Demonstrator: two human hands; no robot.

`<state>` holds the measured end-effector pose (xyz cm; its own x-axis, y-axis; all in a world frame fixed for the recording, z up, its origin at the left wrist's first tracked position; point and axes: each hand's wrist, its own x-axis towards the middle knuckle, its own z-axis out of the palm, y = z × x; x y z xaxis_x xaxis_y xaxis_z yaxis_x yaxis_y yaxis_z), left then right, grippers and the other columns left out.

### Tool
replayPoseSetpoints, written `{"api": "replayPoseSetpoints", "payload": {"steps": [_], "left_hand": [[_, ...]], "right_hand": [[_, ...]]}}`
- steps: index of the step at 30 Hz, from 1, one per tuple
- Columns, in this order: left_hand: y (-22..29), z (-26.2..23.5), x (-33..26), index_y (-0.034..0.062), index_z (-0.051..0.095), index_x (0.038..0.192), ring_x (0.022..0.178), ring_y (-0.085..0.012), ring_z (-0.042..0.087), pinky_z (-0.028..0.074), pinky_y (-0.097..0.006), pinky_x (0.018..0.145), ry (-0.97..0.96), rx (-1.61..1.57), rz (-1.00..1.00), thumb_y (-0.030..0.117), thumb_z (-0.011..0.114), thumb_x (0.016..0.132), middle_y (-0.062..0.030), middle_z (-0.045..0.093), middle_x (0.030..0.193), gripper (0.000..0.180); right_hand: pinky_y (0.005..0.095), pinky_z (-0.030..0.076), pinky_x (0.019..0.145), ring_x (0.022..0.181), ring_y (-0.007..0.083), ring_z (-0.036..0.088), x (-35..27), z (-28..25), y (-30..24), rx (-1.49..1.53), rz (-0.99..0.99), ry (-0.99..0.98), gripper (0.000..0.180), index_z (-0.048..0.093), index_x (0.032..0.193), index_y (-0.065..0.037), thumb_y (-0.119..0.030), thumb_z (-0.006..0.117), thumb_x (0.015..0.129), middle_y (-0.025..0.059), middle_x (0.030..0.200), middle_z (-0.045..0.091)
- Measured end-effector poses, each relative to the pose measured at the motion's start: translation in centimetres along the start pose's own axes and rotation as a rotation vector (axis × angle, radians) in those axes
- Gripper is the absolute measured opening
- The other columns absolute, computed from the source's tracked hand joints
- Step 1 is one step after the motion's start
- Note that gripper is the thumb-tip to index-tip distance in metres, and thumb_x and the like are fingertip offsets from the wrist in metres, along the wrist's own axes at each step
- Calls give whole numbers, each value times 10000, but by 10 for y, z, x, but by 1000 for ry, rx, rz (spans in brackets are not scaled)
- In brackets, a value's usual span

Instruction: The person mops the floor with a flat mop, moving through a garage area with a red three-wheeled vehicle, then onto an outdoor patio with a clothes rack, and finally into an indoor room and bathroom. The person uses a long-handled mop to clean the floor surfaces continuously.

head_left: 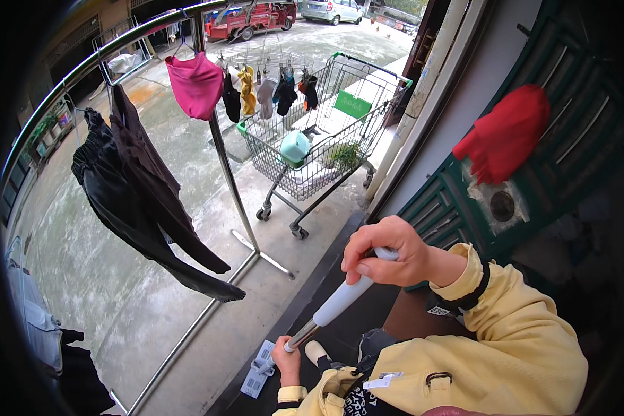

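Note:
Both hands are on a flat mop, its white grip [343,299] slanting down to the left into a metal pole. Around the top of that grip, my right hand [388,251] is closed. Lower on the pole, near a pale collar, my left hand [286,357] is wrapped shut. The mop's light grey, flat head [258,369] rests on the dark floor just beyond my left hand. Part of the pole between that hand and the head is hidden.
A metal clothes rack [225,145] with dark trousers [142,194], a pink cloth [195,84] and several socks stands at left. Behind it is a wheeled shopping cart [312,184]. A green door [457,208] with a red cloth [506,132] is at right; my shoe [317,352] is near the mop.

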<state>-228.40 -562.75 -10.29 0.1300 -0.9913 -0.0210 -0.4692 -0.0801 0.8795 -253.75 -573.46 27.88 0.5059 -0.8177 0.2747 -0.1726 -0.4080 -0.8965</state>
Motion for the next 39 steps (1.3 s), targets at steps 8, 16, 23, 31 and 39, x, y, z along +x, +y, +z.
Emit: {"api": "replayPoseSetpoints", "payload": {"steps": [8,16,23,31,39], "left_hand": [[-16,33,6,82,656,817,687,-327,669,524,-386,633,-103,56,65,89,717,757,-154,665,734,86],[-33,122,0,98,688,837,758,-345,676,532,-424,698,-248,163,-42,153,720,753,-155,680,778,106],[-35,130,0,106,693,888,818,-328,679,529,-416,717,-269,185,-193,219,756,762,-130,700,854,180],[-44,92,11,89,665,1010,845,-314,678,522,-397,739,-343,207,-271,287,798,745,-142,699,893,356],[-82,68,37,58,648,958,817,-327,658,509,-408,737,-481,175,-214,232,793,728,-152,680,853,323]], "right_hand": [[235,509,694,744,92,651,-24,-35,31,15,-9,21,154,658,978,3,19,551,869,52,800,696],[265,504,779,807,101,635,-96,-108,85,62,169,50,194,646,1083,-3,-55,550,922,41,832,703],[265,528,729,801,148,680,-92,-133,111,30,45,-152,222,659,1107,-35,-42,577,901,62,893,718],[269,532,716,795,171,693,-46,-123,109,81,-105,-227,223,657,1114,-39,-79,626,897,69,896,713],[314,479,676,734,226,628,4,-97,102,142,-159,-231,191,614,1091,-81,-157,609,916,59,821,647]]}}
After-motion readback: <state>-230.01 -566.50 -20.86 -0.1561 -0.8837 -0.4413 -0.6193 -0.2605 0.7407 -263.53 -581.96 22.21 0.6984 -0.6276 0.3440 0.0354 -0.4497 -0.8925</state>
